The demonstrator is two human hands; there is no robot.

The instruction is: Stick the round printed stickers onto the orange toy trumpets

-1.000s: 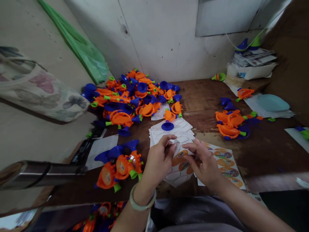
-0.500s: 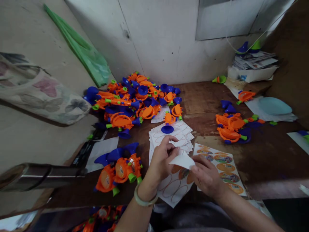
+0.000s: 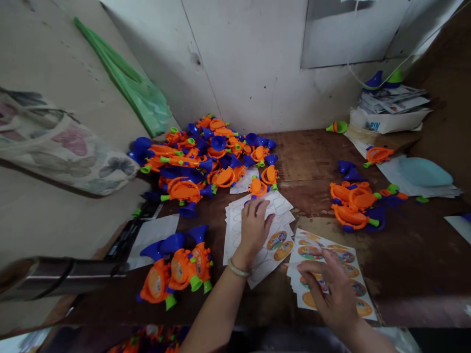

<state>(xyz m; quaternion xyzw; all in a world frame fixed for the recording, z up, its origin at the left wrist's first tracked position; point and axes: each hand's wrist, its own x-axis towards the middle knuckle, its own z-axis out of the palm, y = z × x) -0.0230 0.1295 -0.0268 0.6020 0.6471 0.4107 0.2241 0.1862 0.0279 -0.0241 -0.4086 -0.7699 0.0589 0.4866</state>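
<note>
My left hand (image 3: 253, 226) reaches forward over a stack of white sticker backing sheets (image 3: 235, 230), fingers stretched out. Its fingertips touch a small orange toy trumpet with a blue bell (image 3: 256, 188) standing at the far end of the stack. The top sheet carries two round orange stickers (image 3: 278, 243). My right hand (image 3: 331, 289) lies with fingers spread on a separate stack of full sticker sheets (image 3: 346, 255) to the right. Nothing shows in its grasp. A pale bangle sits on my left wrist.
A big heap of orange-and-blue toy trumpets (image 3: 198, 157) fills the back left of the brown table (image 3: 412, 245). Three stickered trumpets (image 3: 176, 267) lie near left, a smaller group (image 3: 353, 201) to the right. Papers, a teal lid (image 3: 423, 171) and a metal bar (image 3: 62, 274) border the space.
My left hand let the peeled sheet drop flat onto the stack and reached forward to the toy trumpet. My right hand moved right, off that sheet and onto the full sticker sheets.
</note>
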